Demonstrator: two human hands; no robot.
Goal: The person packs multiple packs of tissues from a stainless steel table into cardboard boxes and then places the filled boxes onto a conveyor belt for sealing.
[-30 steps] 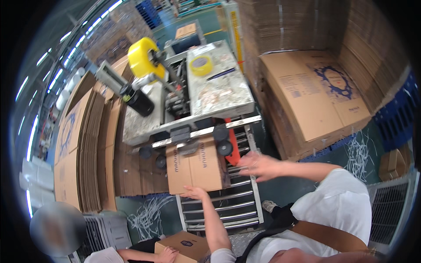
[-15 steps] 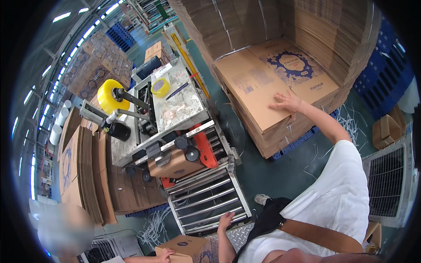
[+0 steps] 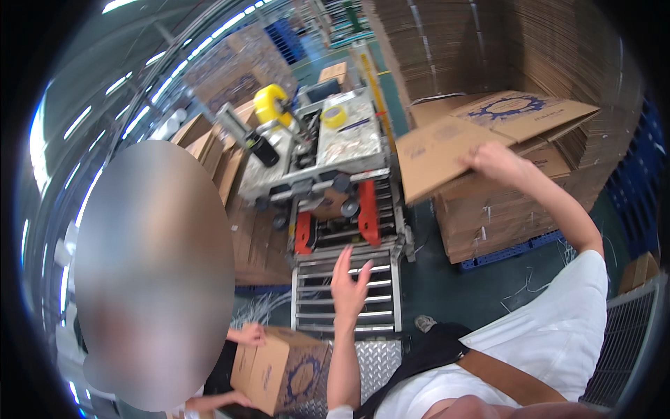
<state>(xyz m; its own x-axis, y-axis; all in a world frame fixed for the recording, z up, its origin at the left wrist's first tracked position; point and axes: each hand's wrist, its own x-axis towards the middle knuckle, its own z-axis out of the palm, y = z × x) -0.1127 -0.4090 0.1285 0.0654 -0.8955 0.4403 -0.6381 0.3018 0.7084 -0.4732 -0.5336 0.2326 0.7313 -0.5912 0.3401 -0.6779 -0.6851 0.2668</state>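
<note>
My right hand (image 3: 497, 162) grips the near edge of a flat, folded cardboard box (image 3: 447, 150) printed with a dark blue pattern. The box is lifted and tilted above a stack of flat boxes (image 3: 481, 223) on a blue pallet. My left hand (image 3: 350, 286) is raised over the roller conveyor (image 3: 377, 307), its fingers spread and nothing in it. Ahead of it stands a carton-taping machine (image 3: 314, 174) with a yellow tape roll (image 3: 271, 105) on top. Inside its red guides, a carton (image 3: 331, 204) shows in part.
At the left, a co-worker, partly blurred, has both hands on an upright carton (image 3: 279, 370) beside a metal tread plate (image 3: 377, 363). More flat cardboard (image 3: 258, 241) is stacked left of the machine. Tall cardboard stacks (image 3: 447, 49) rise behind the right-hand pile.
My right hand has taken hold of the top flat box and raised it off the stack. My left hand has moved up over the rollers. The co-worker and the carton have come further into view.
</note>
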